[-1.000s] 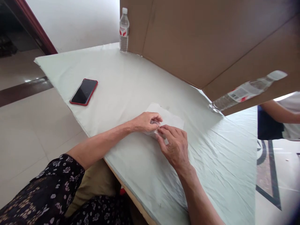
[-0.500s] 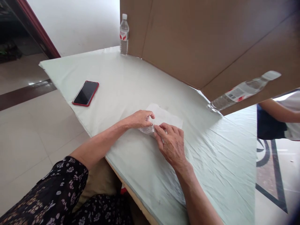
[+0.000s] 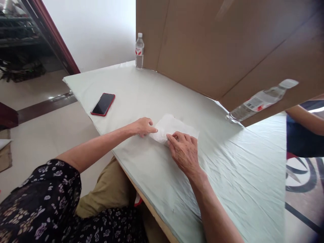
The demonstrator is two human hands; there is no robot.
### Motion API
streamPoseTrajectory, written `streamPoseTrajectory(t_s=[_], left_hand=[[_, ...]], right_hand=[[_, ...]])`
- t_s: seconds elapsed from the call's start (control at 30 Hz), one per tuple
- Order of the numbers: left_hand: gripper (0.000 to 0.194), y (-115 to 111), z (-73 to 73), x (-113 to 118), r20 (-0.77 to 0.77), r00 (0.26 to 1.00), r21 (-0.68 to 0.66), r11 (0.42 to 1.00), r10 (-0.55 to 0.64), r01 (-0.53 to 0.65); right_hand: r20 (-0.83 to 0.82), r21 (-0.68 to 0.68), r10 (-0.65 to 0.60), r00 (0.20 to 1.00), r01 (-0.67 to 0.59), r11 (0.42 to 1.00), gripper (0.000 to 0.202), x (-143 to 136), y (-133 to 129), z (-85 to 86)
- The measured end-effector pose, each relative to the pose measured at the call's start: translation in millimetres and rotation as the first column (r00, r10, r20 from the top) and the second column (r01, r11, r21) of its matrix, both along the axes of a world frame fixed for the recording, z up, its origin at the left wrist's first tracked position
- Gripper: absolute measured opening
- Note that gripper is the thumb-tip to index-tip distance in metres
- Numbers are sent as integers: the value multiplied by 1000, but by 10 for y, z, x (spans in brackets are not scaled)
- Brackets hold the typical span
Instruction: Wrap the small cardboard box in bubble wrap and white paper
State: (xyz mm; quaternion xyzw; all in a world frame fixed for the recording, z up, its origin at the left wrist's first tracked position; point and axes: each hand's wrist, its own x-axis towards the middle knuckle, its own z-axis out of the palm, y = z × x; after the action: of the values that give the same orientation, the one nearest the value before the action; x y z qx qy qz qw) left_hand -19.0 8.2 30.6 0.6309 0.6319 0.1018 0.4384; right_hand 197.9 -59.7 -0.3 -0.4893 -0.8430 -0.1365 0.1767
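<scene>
A thin white translucent sheet [image 3: 174, 125], perhaps a plastic bag or paper, lies crumpled on the pale green tablecloth [image 3: 157, 91]. My left hand [image 3: 145, 127] is at its left edge, thumb and index finger apart, the thumb tip at the sheet, and nothing shows between them. Over the sheet's near right part rests my right hand [image 3: 183, 148], its thumb and index finger pinched together on the sheet's near edge. The right palm hides part of the sheet.
A phone [image 3: 103, 104] in a red case lies at the left. Behind stands a large cardboard panel [image 3: 202, 47], with one upright bottle [image 3: 139, 50] at its left end and another bottle [image 3: 262, 100] at its right. A person's arm [image 3: 307, 118] shows at the far right.
My left hand has moved left, away from my right hand, and its thumb and finger now point at the sheet's left edge. My right hand stays nearly in place. The view has shifted slightly left.
</scene>
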Motion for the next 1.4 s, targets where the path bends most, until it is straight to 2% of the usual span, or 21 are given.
streamPoseTrajectory(t_s=[0.07, 0.23, 0.37, 0.47, 0.63, 0.8, 0.97, 1.13, 1.27, 1.4], left_hand=[[57, -25, -18, 57, 29, 999, -60, 998, 19, -17], [31, -50, -75, 191, 200, 967, -192, 974, 157, -118], [17, -65, -75, 279, 244, 944, -219, 961, 222, -169], [15, -66, -61, 341, 229, 953, -204, 967, 200, -154], [14, -30, -53, 427, 133, 988, -90, 994, 73, -61], [15, -5, -68, 479, 98, 994, -32, 998, 52, -49], [10, -38, -66, 504, 266, 953, -145, 984, 143, -107], [16, -53, -61, 544, 404, 881, -233, 959, 247, -162], [14, -63, -69, 582, 460, 860, -202, 969, 221, -141], [6, -93, -6, 572, 522, 841, -185, 981, 142, -51]], right_hand=[[3, 3, -3, 1000, 3, 1000, 19, 1, 9, -8], [1, -2, 1, 1000, -1, 1000, 18, 2, 25, -14], [5, -6, 8, 1000, -8, 1000, 17, 3, 30, -11], [1, -11, 13, 1000, -13, 1000, 18, 4, 29, -13], [-20, -29, 15, 1000, -16, 999, 17, -3, 21, -11], [3, -27, 8, 1000, -7, 1000, 15, -6, 19, -10], [-20, -1, 13, 1000, -13, 1000, 25, -2, 26, -23], [-45, -30, 3, 999, -4, 1000, 5, -10, 31, -4], [-112, -78, 8, 994, -17, 997, 5, 4, 29, 32], [-232, -132, 38, 972, -70, 989, 6, 57, 13, 84]])
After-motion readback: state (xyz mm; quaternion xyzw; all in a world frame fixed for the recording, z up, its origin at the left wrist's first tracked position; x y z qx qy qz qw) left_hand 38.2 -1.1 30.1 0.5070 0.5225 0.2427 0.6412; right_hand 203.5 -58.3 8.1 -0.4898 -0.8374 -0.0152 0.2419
